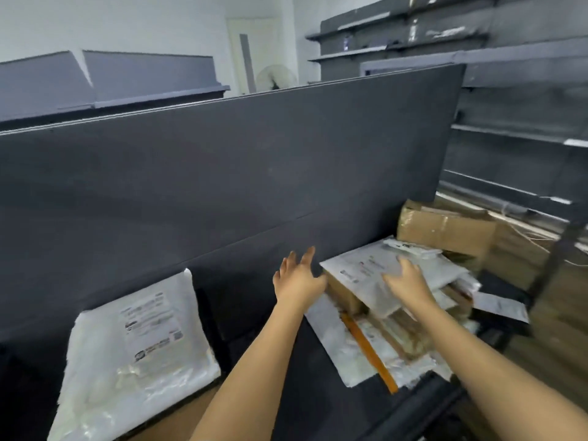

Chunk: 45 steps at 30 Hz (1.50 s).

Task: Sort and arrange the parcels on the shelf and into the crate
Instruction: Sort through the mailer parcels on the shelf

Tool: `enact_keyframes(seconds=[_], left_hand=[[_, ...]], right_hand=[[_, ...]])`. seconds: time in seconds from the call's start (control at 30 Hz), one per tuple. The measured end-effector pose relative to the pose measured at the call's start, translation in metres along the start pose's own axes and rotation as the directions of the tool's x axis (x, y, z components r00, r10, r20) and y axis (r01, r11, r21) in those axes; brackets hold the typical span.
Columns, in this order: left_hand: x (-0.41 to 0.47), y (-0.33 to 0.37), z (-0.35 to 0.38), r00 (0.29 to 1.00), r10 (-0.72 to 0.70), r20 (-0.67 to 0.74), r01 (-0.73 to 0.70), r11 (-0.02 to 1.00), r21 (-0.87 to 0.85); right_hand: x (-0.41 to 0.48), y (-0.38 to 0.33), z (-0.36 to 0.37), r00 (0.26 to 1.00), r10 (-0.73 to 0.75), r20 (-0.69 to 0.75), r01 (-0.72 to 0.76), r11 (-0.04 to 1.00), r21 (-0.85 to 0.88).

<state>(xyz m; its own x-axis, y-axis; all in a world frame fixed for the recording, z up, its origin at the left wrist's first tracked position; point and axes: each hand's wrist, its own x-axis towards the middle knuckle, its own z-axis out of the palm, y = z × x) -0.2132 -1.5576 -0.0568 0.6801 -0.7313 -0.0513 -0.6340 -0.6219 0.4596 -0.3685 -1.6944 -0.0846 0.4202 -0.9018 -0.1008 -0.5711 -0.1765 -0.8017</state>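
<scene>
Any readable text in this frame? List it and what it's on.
None is legible.
White mailer, left: shipping label with barcodes, too blurred to read.
Top mailer on the stack, under the right hand: print marks, unreadable.
Shelf-edge tags: too small to read.

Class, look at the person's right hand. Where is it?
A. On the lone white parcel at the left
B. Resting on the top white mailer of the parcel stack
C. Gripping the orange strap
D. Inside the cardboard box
B: the right hand lies open, fingers spread, on the top white mailer of the stack.
</scene>
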Motion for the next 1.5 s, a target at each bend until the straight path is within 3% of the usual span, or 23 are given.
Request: enact_keyframes(seconds=[0.17,0.33,0.6,0.67,0.77,0.83,0.87,1.0,1.2,1.33,1.43,1.5], left_hand=[[0.014,0.039,0.037,0.990,0.062,0.124,-0.061,0.998,-0.006],[0.021,0.051,0.057,0.982,0.072,0.173,-0.072,0.997,-0.004],[0.030,0.041,0.061,0.978,-0.041,0.206,0.038,0.999,0.020],[0.029,0.036,0.064,0.976,-0.061,0.209,0.057,0.998,0.022],[0.026,0.026,0.067,0.975,-0.088,0.204,0.089,0.996,0.004],[0.025,0.017,0.066,0.977,-0.098,0.191,0.102,0.995,-0.011],[0.025,0.013,0.065,0.977,-0.104,0.184,0.108,0.994,-0.011],[0.023,-0.002,0.061,0.975,-0.142,0.170,0.145,0.989,-0.007],[0.018,-0.007,0.057,0.972,-0.169,0.161,0.189,0.975,-0.120],[0.015,-0.006,0.055,0.938,-0.275,0.212,0.338,0.861,-0.379],[0.014,-0.009,0.046,0.889,-0.388,0.245,0.453,0.657,-0.603],[0.011,-0.014,0.039,0.880,-0.385,0.278,0.452,0.504,-0.736]], right_hand=[[0.005,0.049,-0.050,0.986,0.139,-0.092,-0.143,0.989,-0.037],[0.014,0.069,-0.049,0.980,0.197,-0.027,-0.198,0.980,-0.025],[0.030,0.067,0.000,0.982,0.179,0.061,-0.186,0.972,0.146],[0.034,0.066,0.010,0.953,0.280,0.114,-0.302,0.900,0.313],[0.041,0.060,0.019,0.830,0.476,0.291,-0.545,0.581,0.604],[0.046,0.061,0.023,0.772,0.513,0.376,-0.602,0.397,0.693],[0.046,0.060,0.025,0.764,0.511,0.394,-0.604,0.353,0.714],[0.043,0.060,0.031,0.815,0.510,0.275,-0.516,0.422,0.746],[0.030,0.054,0.029,0.858,0.470,0.206,-0.412,0.392,0.823],[0.013,0.043,0.032,0.875,0.397,0.278,-0.422,0.341,0.840],[0.000,0.035,0.033,0.877,0.328,0.351,-0.437,0.243,0.866],[-0.011,0.030,0.034,0.877,0.272,0.397,-0.455,0.204,0.867]])
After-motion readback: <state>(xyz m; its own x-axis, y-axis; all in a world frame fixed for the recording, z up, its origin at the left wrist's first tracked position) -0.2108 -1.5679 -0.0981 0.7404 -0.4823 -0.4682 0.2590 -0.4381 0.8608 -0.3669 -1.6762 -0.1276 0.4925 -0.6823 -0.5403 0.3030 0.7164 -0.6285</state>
